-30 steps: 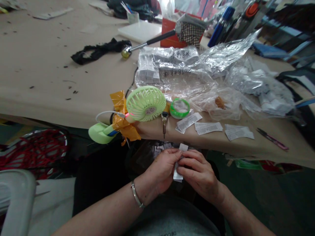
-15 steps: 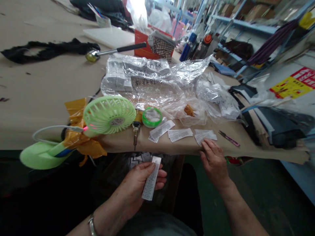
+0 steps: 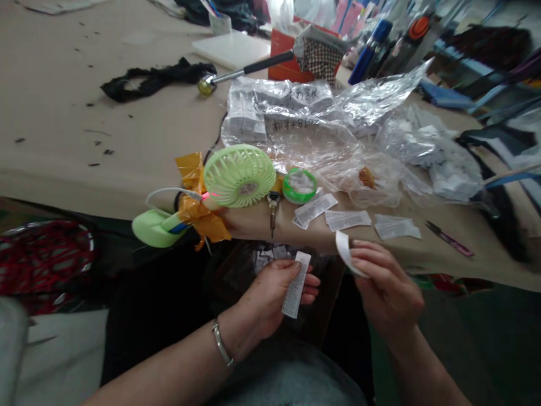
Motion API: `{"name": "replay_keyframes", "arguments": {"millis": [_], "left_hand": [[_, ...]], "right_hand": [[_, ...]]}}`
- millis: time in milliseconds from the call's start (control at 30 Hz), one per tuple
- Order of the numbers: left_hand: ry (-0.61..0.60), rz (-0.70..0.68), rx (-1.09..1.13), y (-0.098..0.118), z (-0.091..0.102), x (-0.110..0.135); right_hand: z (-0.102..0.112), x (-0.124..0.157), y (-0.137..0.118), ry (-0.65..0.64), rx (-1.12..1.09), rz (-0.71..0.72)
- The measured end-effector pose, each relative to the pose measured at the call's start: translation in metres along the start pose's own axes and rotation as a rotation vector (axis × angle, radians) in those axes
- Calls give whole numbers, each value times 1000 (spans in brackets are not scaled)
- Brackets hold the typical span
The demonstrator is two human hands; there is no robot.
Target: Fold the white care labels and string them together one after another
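Below the table edge, my left hand (image 3: 270, 290) is closed on a white printed label (image 3: 296, 287), thumb on top; whether it is one label or a stack I cannot tell. My right hand (image 3: 386, 282) pinches a second white label (image 3: 347, 252), which bends in a curve in front of the table edge. Along that edge lie three small groups of printed labels: a left pile (image 3: 315, 210), a middle pile (image 3: 347, 220) and a right pile (image 3: 396, 226). Pink-handled thread snips (image 3: 450, 238) rest to the right of them.
A green fan (image 3: 240, 176) is taped at the table edge, beside a soldering-iron-like tool (image 3: 273, 214) pointing down. A green round tub (image 3: 300, 186) holds white material. Behind are clear plastic bags (image 3: 313, 135) and a hammer-like tool (image 3: 245, 72). Small dark cut pieces (image 3: 266, 254) lie below the edge.
My right hand has lifted off the right pile and come back towards my left hand with a label in its fingers. My left hand still holds its label. The whole view has shifted left.
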State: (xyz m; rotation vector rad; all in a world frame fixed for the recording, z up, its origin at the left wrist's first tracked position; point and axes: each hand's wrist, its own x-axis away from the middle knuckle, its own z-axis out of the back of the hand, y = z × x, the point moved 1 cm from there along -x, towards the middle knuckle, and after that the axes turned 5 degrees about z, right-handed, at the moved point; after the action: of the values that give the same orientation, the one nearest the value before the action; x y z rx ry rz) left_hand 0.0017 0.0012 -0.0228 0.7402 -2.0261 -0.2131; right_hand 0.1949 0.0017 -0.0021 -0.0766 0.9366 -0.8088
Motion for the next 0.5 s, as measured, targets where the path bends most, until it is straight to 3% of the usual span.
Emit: {"name": "replay_keyframes", "arguments": {"millis": [100,200,500], "left_hand": [[-48,-62,97,1,2,-1],[-12,-131,177,1,7,-1],[48,-187,192,0,14,-1]], "right_hand": [[-36,-3,-29,-224,-105,158],[-59,0,-41,-292,-96,218],[-67,2,-44,-338,-60,233]]}}
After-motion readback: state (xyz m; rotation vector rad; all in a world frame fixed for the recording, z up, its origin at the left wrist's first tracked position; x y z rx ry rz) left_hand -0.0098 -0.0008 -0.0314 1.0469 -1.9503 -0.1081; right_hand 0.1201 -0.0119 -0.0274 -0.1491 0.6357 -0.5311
